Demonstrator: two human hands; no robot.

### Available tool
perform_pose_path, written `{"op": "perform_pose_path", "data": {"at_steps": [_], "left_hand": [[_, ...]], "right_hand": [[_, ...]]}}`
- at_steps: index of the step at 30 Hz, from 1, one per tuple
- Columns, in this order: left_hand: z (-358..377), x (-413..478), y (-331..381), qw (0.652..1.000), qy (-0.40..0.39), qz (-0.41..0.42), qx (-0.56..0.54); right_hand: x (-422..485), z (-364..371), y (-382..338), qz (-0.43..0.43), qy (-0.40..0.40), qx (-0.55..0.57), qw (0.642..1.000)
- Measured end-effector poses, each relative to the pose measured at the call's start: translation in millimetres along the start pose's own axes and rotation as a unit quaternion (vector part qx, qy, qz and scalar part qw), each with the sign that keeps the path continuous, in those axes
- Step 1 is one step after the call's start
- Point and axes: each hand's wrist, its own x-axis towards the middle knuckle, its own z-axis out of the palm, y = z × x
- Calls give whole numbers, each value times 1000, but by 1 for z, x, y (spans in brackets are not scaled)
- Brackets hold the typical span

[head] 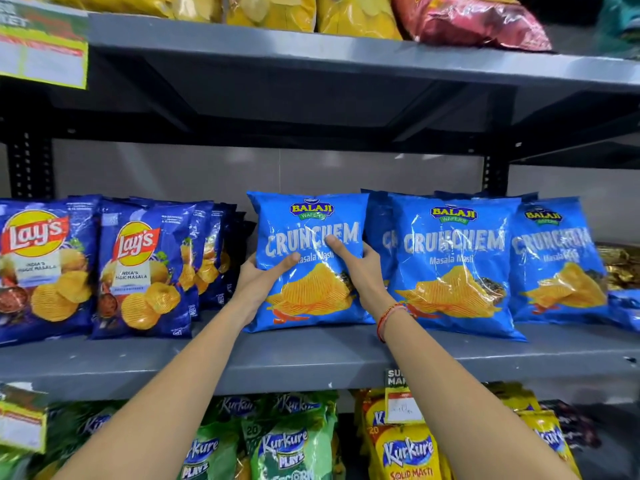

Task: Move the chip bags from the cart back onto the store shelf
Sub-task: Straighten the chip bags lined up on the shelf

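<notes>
A light blue Balaji Crunchem chip bag (308,216) stands upright on the grey middle shelf (311,358), between the Lay's bags and the other Crunchem bags. My left hand (261,277) grips its left edge, thumb across the front. On its right side my right hand (360,268) holds it, one finger stretched over the printed name. A red thread band circles my right wrist. The cart is out of view.
Dark blue Lay's bags (142,271) stand in rows at the left. More Crunchem bags (453,268) stand at the right, one (554,265) further right. Yellow and red bags fill the upper shelf (346,53). Kurkure bags (287,445) and a price tag (403,403) sit below.
</notes>
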Motion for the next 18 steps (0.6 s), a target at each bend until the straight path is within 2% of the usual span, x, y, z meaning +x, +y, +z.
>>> {"op": "perform_pose_path", "data": {"at_steps": [4,10,14,18], "left_hand": [[-3,1,-4,999,16,7,39],[-9,-4,-7,984,75,28,159],[-2,-14,-1,952,146,159,217],[28,-27,13,887,201,315,271]], "right_hand": [[-1,-1,4,-16,6,-6,1000],[-11,-2,2,-47,53,-56,996],[-24,-1,-10,-110,98,-139,979],[-41,-15,-28,-194,150,-218,945]]}}
